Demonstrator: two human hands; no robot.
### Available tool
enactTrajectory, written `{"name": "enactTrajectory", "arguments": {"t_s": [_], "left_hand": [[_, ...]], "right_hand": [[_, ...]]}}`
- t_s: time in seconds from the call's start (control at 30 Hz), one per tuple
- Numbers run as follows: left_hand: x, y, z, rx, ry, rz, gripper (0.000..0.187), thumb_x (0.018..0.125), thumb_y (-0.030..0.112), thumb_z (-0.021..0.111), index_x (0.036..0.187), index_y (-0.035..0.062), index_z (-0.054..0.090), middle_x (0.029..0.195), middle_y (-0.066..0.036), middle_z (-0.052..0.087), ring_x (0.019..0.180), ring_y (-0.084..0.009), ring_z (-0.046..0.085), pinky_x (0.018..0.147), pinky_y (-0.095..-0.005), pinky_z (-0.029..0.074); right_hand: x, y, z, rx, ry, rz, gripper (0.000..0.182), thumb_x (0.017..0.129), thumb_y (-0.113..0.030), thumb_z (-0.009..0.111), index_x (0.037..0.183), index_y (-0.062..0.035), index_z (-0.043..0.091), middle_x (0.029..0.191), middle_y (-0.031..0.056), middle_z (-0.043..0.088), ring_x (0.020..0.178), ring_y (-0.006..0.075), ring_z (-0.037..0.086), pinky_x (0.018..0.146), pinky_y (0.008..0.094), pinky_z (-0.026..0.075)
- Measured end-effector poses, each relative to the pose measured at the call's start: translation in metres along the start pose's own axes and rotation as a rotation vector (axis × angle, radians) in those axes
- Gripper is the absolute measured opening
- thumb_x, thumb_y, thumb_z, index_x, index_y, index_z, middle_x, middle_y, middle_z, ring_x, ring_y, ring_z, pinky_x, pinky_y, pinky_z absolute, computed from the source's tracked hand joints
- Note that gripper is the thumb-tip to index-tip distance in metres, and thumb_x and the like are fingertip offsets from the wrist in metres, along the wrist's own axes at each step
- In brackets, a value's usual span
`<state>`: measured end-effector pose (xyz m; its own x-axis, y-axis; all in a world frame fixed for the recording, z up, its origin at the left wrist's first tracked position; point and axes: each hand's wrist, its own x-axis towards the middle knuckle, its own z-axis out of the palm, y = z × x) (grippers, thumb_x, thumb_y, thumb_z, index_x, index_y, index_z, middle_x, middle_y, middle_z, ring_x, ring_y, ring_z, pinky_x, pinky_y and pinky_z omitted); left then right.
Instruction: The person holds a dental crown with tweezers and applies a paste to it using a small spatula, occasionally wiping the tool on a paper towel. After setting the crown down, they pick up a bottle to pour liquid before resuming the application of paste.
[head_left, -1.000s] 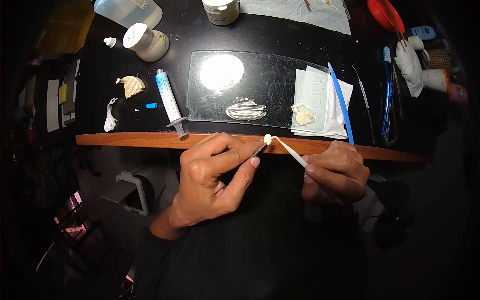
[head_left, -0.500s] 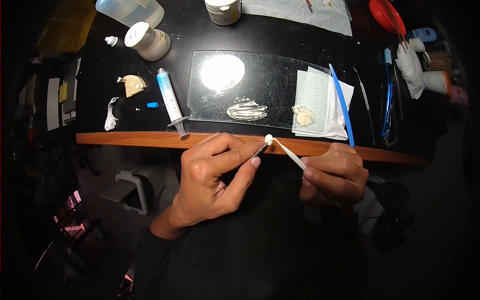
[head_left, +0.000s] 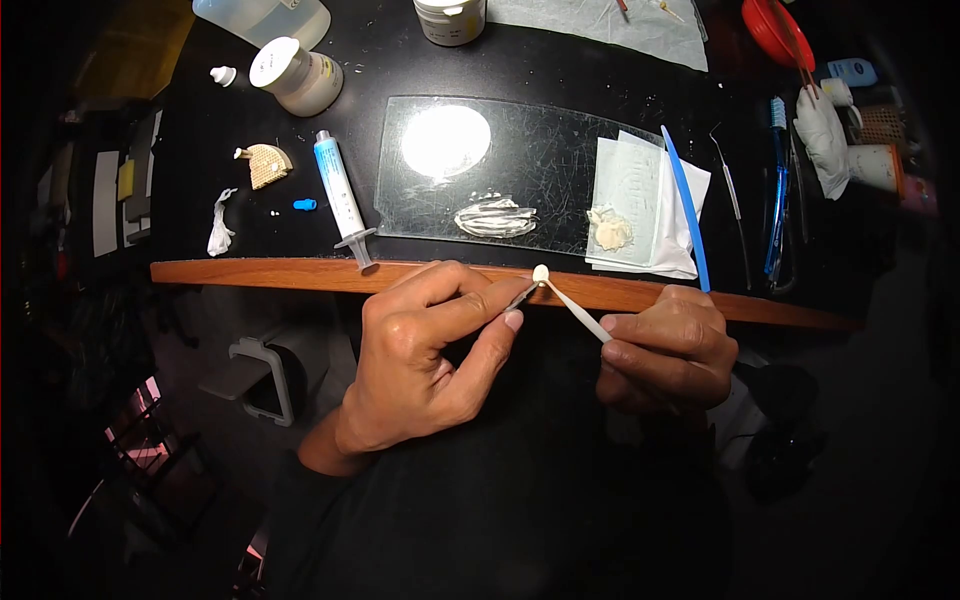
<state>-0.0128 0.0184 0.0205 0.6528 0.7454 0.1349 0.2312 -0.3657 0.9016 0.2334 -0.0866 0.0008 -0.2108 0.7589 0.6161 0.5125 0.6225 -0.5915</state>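
Note:
My left hand [head_left: 430, 350] pinches a small metallic holder [head_left: 521, 297] between thumb and fingertips; most of it is hidden. At the holder's end sits a small white tooth-shaped piece [head_left: 540, 273], in front of the table's wooden edge. My right hand [head_left: 670, 350] is closed around a slim white applicator [head_left: 577, 313] with a thin tip. That tip meets the lower right side of the white piece. Beyond the hands lies a glass slab [head_left: 550, 130] with a smear of whitish paste [head_left: 497, 217] on it.
A syringe [head_left: 340, 190] and a small blue cap [head_left: 305, 204] lie left of the slab. On its right are paper sheets [head_left: 625, 170] with cream paste [head_left: 610, 230], a blue spatula [head_left: 685, 205] and a metal probe [head_left: 730, 185]. Jars [head_left: 305, 80] stand behind.
The applicator's tip has shifted slightly down along the white piece, which now looks turned more upright. Both hands stay in nearly the same place.

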Motion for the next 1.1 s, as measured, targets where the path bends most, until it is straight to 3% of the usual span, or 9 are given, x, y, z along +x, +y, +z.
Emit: {"name": "enactTrajectory", "arguments": {"t_s": [0.43,0.63,0.83,0.93,1.1], "left_hand": [[-0.001,0.004,0.002,0.047,0.025,-0.011,0.031,0.085,-0.001,0.078,0.116,0.0004,0.081,0.076,-0.007,0.066,0.065,-0.0178,0.061,0.060,-0.0309,0.047],[0.003,0.011,0.004,0.201,0.029,0.028,0.026,0.084,0.000,0.079,0.109,0.0005,0.082,0.077,-0.007,0.068,0.066,-0.0208,0.065,0.059,-0.0330,0.051],[0.008,0.013,-0.003,0.285,-0.040,0.061,0.024,0.081,0.003,0.079,0.105,0.0010,0.082,0.077,-0.007,0.068,0.066,-0.0206,0.067,0.058,-0.0336,0.052],[0.014,0.006,-0.009,0.253,-0.107,0.167,0.031,0.077,-0.003,0.076,0.108,-0.0025,0.081,0.078,-0.011,0.073,0.063,-0.0203,0.066,0.059,-0.0312,0.051],[0.025,-0.004,-0.019,0.215,-0.230,0.265,0.033,0.071,-0.001,0.074,0.103,-0.0028,0.081,0.077,-0.010,0.074,0.059,-0.0199,0.065,0.056,-0.0317,0.051]], "right_hand": [[0.000,0.002,0.003,0.043,0.035,-0.008,0.030,0.084,-0.007,0.088,0.112,-0.0085,0.076,0.108,0.0079,0.072,0.074,0.0125,0.074,0.053,0.0245,0.054],[0.003,-0.003,0.013,-0.027,0.197,0.036,0.023,0.083,0.002,0.080,0.103,-0.0067,0.075,0.093,0.0094,0.074,0.067,0.0140,0.074,0.050,0.0244,0.054],[0.005,-0.001,0.012,-0.023,0.204,0.023,0.020,0.083,0.002,0.079,0.101,-0.0059,0.075,0.090,0.0095,0.074,0.067,0.0136,0.073,0.050,0.0252,0.055],[0.004,-0.001,0.007,0.029,0.182,0.049,0.020,0.083,0.001,0.080,0.101,-0.0061,0.075,0.091,0.0089,0.074,0.067,0.0135,0.074,0.050,0.0252,0.055],[-0.001,0.006,-0.006,0.145,0.142,0.078,0.018,0.082,-0.002,0.081,0.098,-0.0062,0.075,0.088,0.0087,0.074,0.067,0.0139,0.074,0.049,0.0251,0.054]]}}
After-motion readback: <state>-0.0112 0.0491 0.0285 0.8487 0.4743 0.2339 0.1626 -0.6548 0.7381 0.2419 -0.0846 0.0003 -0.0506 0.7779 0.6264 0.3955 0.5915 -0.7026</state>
